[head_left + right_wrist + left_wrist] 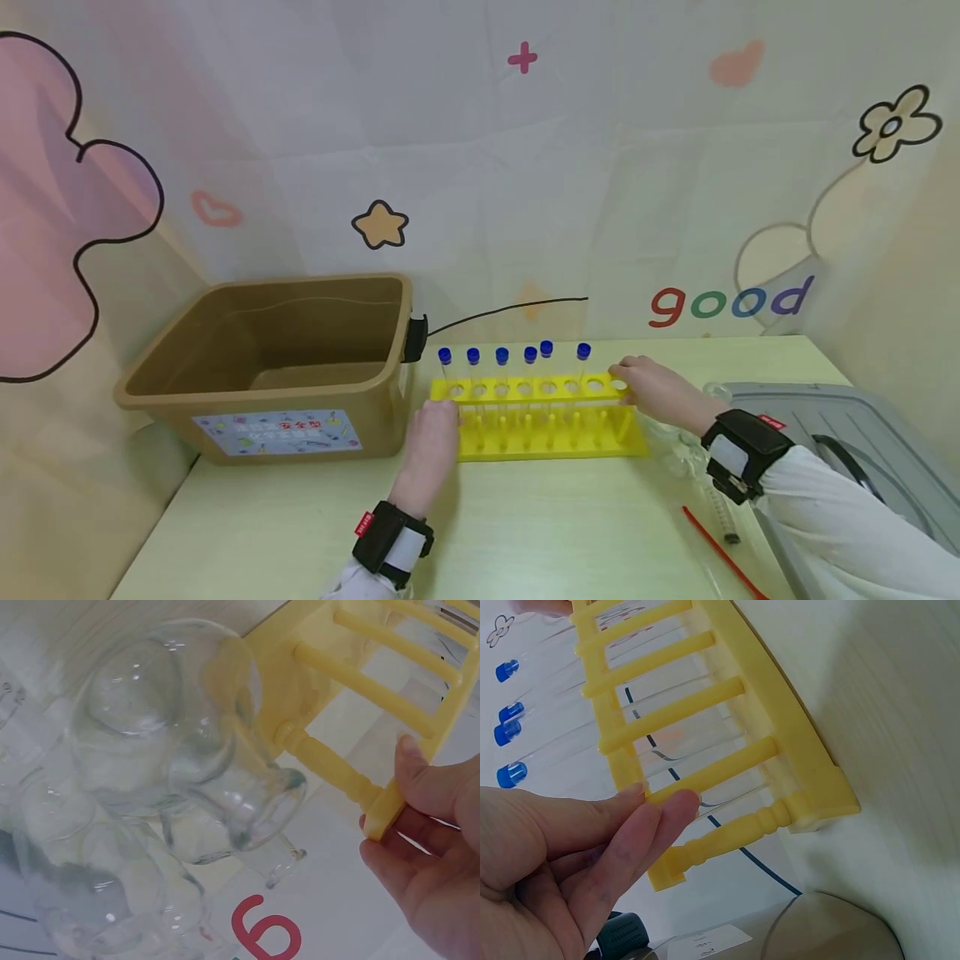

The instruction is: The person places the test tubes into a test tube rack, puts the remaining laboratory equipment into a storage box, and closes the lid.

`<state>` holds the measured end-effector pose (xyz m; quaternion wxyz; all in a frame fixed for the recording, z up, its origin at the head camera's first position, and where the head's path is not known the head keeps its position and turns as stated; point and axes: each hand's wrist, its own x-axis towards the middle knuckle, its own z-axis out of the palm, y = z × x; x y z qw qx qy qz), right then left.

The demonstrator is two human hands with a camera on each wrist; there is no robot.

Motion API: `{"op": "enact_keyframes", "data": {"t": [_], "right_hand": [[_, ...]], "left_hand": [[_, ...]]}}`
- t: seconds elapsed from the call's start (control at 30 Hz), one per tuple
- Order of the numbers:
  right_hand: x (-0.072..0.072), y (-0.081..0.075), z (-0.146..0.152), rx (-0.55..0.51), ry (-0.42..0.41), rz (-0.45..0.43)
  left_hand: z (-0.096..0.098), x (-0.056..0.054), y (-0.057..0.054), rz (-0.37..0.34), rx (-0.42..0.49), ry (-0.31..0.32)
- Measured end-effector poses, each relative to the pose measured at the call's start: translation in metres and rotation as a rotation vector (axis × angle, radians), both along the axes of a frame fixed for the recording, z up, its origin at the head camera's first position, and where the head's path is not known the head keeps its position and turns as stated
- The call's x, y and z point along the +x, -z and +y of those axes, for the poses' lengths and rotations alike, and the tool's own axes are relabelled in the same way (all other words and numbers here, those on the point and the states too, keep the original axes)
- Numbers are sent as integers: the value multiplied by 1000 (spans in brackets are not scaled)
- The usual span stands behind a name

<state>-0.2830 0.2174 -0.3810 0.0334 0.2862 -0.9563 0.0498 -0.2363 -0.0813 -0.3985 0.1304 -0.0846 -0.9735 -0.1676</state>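
Observation:
A yellow test tube rack (551,450) stands on the table, holding several clear test tubes with blue caps (502,357). At the rack's left end, my left hand (432,437) pinches the upper plate between thumb and fingers, as the left wrist view shows closely. The opposite end is gripped by my right hand (663,392), its thumb on one side of the upper plate and fingers on the other. Clear round glass flasks (165,712) lie close to that right end. The tubes fill the left and middle holes; the holes at the far right hold none.
Left of the rack stands a brown plastic bin (262,400) with a black handle. On the right lies a grey lid (813,408), partly under my right arm. A red stick (723,550) and a syringe-like tube (723,512) lie in front of it. A printed cloth (480,167) hangs behind.

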Motion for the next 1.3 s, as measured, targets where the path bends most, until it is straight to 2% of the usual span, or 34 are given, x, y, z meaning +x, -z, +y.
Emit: {"op": "enact_keyframes", "data": {"t": [0.23, 0.37, 0.57, 0.7, 0.77, 0.9, 1.0, 1.07, 1.17, 1.3], "right_hand": [[-12, -4, -7, 6, 32, -42], [-18, -6, -8, 4, 46, -70], [-23, -9, -10, -6, 1, -26], [-25, -12, -14, 9, 17, -34], [-25, -11, -16, 19, 42, -40], [-11, -14, -20, 36, 119, 2], [8, -23, -29, 34, 200, 61], [19, -31, -40, -1, 226, 79], [30, -37, -61, -79, 199, 60], [36, -27, -87, -161, 143, -13]], "left_hand": [[-2, 0, 2, 5, -38, 17], [-1, 1, 3, 36, -78, 26], [1, -2, 7, 104, -114, 2], [2, -3, 8, 104, -103, -13], [3, -3, 8, 80, -94, -26], [7, -2, 7, 45, -70, -39], [9, -1, 6, 44, -51, -33], [9, -1, 6, 39, -47, -41], [8, -1, 5, 28, -49, -62], [7, -2, 7, 51, -53, -66]]}}
